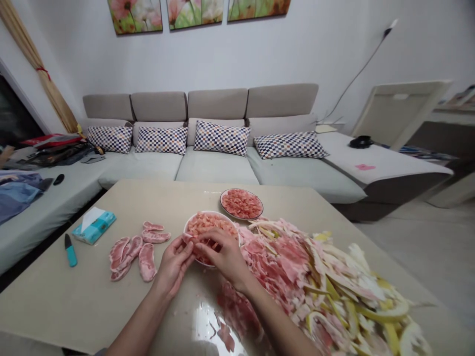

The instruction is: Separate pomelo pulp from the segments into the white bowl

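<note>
Between the fingers of my left hand (173, 264) is a small pinkish piece of pomelo segment (188, 239), pinched by thumb and forefinger. My right hand (225, 256) meets it from the other side, its fingers bent and closed at the piece. Both hands are over the near side of a white bowl (184, 228) heaped with loose pink pomelo pulp (210, 222). Left of the bowl lie several pomelo segments (147, 262) in pale skin. Right of it, beneath my right forearm, spreads a big pile of pink membranes (276, 254).
Behind the bowl stands a dark-rimmed plate (221, 201) of pulp (242, 203). Yellow-green and white peel (352, 306) covers the table's right side. A blue tissue pack (97, 228) and a turquoise-handled knife (70, 252) lie at left. A sofa (215, 165) runs behind the table.
</note>
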### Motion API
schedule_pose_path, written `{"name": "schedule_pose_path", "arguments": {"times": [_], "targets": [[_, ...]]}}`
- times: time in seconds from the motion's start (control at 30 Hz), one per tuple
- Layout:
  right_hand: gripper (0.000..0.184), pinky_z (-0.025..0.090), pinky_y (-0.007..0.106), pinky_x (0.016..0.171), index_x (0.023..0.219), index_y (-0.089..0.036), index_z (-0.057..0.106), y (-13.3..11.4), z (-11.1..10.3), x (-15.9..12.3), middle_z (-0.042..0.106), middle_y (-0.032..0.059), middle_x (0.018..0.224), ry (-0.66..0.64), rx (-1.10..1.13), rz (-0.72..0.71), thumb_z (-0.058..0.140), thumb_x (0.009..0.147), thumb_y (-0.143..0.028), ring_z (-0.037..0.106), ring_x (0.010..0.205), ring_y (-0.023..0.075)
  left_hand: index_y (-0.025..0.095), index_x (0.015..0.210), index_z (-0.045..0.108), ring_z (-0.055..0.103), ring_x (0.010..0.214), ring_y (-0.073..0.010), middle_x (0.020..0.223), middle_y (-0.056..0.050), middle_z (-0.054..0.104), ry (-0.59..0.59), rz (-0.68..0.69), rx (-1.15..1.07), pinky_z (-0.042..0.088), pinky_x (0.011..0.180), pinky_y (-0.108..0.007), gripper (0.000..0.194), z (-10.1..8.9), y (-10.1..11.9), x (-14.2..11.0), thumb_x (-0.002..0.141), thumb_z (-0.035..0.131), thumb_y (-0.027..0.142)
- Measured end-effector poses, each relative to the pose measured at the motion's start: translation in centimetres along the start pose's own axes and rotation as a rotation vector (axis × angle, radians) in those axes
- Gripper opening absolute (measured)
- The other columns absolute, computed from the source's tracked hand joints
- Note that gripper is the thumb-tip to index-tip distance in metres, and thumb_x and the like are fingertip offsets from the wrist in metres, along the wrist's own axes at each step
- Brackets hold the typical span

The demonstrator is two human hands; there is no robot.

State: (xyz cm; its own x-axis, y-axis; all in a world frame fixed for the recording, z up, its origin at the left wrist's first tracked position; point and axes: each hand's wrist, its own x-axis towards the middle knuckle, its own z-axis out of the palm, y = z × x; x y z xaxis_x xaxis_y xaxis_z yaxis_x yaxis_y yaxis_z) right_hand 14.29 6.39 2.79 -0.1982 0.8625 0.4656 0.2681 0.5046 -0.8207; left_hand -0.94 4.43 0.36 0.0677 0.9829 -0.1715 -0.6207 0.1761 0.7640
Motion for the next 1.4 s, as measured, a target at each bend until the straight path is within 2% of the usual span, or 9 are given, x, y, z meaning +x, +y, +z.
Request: {"name": "schedule_pose_path", "arguments": {"times": [0.2, 0.37, 0.53, 0.67, 0.9, 1.2, 1.4], "targets": [[0.006, 0.052, 0.035, 0.084, 0.084, -0.021, 0.074, 0.7, -0.2, -0.1, 0.074, 0.0066, 0.092, 0.028, 0.081, 0.016, 0.069, 0.081, -0.021, 0.066, 0.092, 0.0215, 0.016, 0.094, 0.069, 0.067, 0.091, -0.0159, 0.1, -0.006, 0.071, 0.033, 0.016, 0.026, 0.054, 0.081, -0.024, 0.026, -0.1, -0.4, 0.2, 0.071, 0.08, 0.021], [0.01, 0.054, 0.032, 0.075, 0.088, -0.021, 0.074, 1.1, 0.2, -0.3, 0.073, 0.008, 0.097, 0.024, 0.077, 0.03, 0.066, 0.083, -0.025, 0.066, 0.093, 0.0221, 0.016, 0.093, 0.069, 0.067, 0.09, -0.0157, 0.098, -0.005, 0.07, 0.058, 0.055, 0.059, 0.054, 0.08, -0.025, 0.026, 0.0, -0.4, 0.2, 0.07, 0.08, 0.023], [0.019, 0.052, 0.032, 0.075, 0.094, -0.023, 0.074, 0.8, 0.7, -0.3, 0.071, 0.0062, 0.097, 0.016, 0.052, 0.035, 0.077, 0.075, -0.026, 0.065, 0.09, 0.0215, 0.016, 0.086, 0.068, 0.065, 0.086, -0.014, 0.09, -0.002, 0.068, 0.061, 0.112, 0.077, 0.053, 0.079, -0.023, 0.023, 0.2, -0.1, -0.1, 0.069, 0.081, 0.023], [0.01, 0.053, 0.03, 0.071, 0.088, -0.022, 0.075, 0.8, 0.5, 0.0, 0.072, 0.0066, 0.094, -0.008, 0.096, 0.069, 0.072, 0.079, -0.024, 0.066, 0.087, 0.0209, 0.015, 0.084, 0.068, 0.066, 0.084, -0.0134, 0.088, -0.003, 0.069, 0.07, 0.09, 0.075, 0.053, 0.078, -0.022, 0.022, 0.1, -0.1, -0.1, 0.068, 0.082, 0.022], [0.009, 0.054, 0.035, 0.083, 0.082, -0.021, 0.076, 1.5, 0.0, 0.3, 0.075, 0.0067, 0.091, 0.005, 0.138, 0.079, 0.07, 0.079, -0.027, 0.069, 0.089, 0.0222, 0.015, 0.09, 0.069, 0.068, 0.089, -0.0149, 0.098, -0.006, 0.071, 0.118, 0.031, 0.005, 0.055, 0.079, -0.023, 0.023, -0.1, -0.5, 0.1, 0.069, 0.08, 0.016], [0.015, 0.052, 0.036, 0.083, 0.094, -0.027, 0.076, 2.0, 1.6, -1.3, 0.07, 0.0059, 0.095, 0.117, 0.124, -0.005, 0.068, 0.082, -0.022, 0.064, 0.092, 0.0212, 0.013, 0.09, 0.069, 0.069, 0.086, -0.0136, 0.097, -0.008, 0.072, 0.118, 0.001, -0.145, 0.057, 0.082, -0.024, 0.011, 0.1, -0.7, 0.3, 0.082, 0.066, 0.008], [0.012, 0.051, 0.038, 0.086, 0.091, -0.025, 0.075, 2.8, 1.7, -1.5, 0.071, 0.0059, 0.092, 0.167, 0.145, 0.02, 0.065, 0.085, -0.024, 0.065, 0.092, 0.0216, 0.015, 0.086, 0.068, 0.068, 0.085, -0.0117, 0.093, -0.005, 0.071, 0.159, 0.023, -0.155, 0.056, 0.082, -0.022, 0.01, 0.1, -0.8, 0.2, 0.079, 0.07, 0.009]]}}
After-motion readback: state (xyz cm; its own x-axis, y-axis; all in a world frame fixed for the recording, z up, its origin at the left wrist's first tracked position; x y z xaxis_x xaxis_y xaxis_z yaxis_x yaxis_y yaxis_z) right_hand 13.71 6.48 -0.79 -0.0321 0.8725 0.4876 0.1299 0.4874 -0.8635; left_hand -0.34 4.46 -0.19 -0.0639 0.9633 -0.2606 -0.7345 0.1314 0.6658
